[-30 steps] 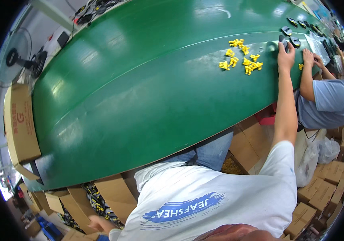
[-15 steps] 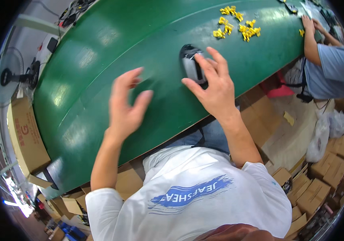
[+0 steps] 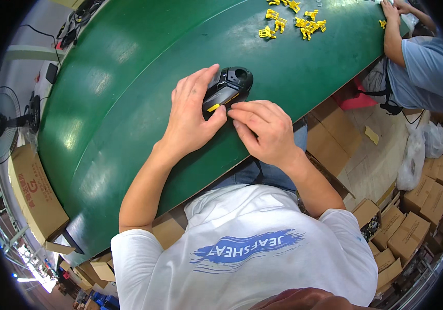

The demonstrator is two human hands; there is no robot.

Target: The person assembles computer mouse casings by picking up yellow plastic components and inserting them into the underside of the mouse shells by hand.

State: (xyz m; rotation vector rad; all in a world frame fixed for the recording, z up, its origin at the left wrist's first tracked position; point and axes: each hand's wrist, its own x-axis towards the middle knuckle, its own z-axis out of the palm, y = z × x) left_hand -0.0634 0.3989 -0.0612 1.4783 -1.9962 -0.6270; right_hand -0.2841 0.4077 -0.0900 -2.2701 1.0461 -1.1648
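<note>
A black, rounded, elongated plastic housing (image 3: 225,89) with a round opening at its far end lies tilted over the green table. My left hand (image 3: 186,118) grips it, fingers along the left side and thumb at the near end. By that thumb, a small yellow piece (image 3: 213,108) shows on the housing's side. My right hand (image 3: 267,132) is closed, thumb and fingers pinched together at the housing's near right edge. Whatever lies between those fingertips is hidden.
Several yellow plastic clips (image 3: 309,26) lie scattered on the green table (image 3: 144,103) beyond the housing. At the far right another person (image 3: 423,67) works at the same table. A fan (image 3: 4,124) and a cardboard box (image 3: 35,191) stand on the left; more cartons (image 3: 407,232) are stacked at lower right.
My left hand has gone from open and empty to gripping the housing, which has turned and shifted left. My right hand has come off its top and closed at its near edge.
</note>
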